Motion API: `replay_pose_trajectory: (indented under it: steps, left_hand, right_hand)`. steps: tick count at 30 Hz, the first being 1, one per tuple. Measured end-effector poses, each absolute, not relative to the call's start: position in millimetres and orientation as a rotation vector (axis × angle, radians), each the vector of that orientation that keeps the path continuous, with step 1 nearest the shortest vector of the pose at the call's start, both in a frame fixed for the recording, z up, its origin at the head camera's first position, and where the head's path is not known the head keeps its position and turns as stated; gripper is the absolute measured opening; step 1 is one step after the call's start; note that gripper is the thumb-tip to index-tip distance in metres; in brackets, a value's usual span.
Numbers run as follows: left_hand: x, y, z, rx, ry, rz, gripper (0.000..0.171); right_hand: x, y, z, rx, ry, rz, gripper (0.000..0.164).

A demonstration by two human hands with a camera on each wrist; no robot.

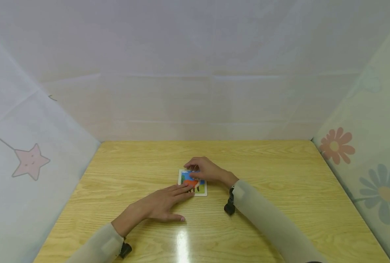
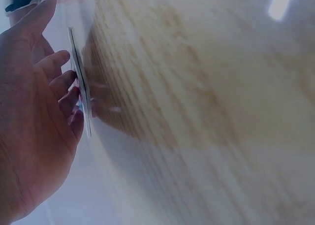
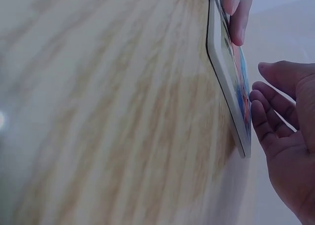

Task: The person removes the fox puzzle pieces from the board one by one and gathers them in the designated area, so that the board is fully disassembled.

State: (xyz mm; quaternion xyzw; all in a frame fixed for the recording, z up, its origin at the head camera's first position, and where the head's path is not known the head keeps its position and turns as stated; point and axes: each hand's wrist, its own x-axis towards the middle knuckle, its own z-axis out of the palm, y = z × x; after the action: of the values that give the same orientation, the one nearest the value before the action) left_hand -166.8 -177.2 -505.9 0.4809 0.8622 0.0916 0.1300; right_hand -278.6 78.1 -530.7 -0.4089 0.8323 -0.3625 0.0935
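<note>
A small picture board with a white border lies flat on the wooden table. Its face shows an orange animal on green ground under blue. From the lower left, my left hand rests its straight fingers on the board, thumb spread out over the table. My right hand reaches in from the right, arched over the upper part of the picture. In the right wrist view, the bent fingers of the right hand are right at the board's face, its thumb apart from them. Both hands hide parts of the picture.
The table has a glossy wood-grain top with a bright reflection near the front. Pale cloth walls stand at the back and sides, printed with a pink star and flowers. A black device sits at the right wrist.
</note>
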Motion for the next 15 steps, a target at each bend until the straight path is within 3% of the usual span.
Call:
replay_pose_trajectory:
  steps: [15]
  left_hand:
    - [-168.1, -176.4, -503.7, 1.287, 2.483, 0.261, 0.086]
  right_hand:
    - [-287.3, 71.0, -529.2, -1.221, 2.427, -0.988, 0.033]
